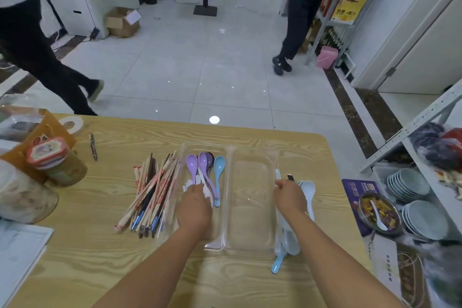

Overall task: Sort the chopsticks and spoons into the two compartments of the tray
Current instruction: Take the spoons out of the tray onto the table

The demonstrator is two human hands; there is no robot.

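Wood-grain table (100, 257) fills the lower frame. Clear two-compartment tray (228, 197) sits mid-table, long sides running away from the person. Loose pile of chopsticks (150, 195), some paper-wrapped and some dark, lies on the table just left of the tray, touching its left wall. Jar with a red lid (56, 165) stands far left.

Left hand (195, 207) is palm down inside the left compartment with fingertips on white spoons (200, 182); can't tell if it pinches one or just rests on them. Right hand (288, 197) is at the tray's right rim, fingers curled round held sticks (290, 177), a white end and a dark end poking out past the knuckles.

Same left compartment holds purple spoons (192, 164) and a blue spoon (219, 170), bowls at the far end. Pale spoons (309, 191) lie on the table right of the tray, just beside the right hand; another blue spoon (277, 264) lies nearer. Pen (93, 146) lies far left, well apart.
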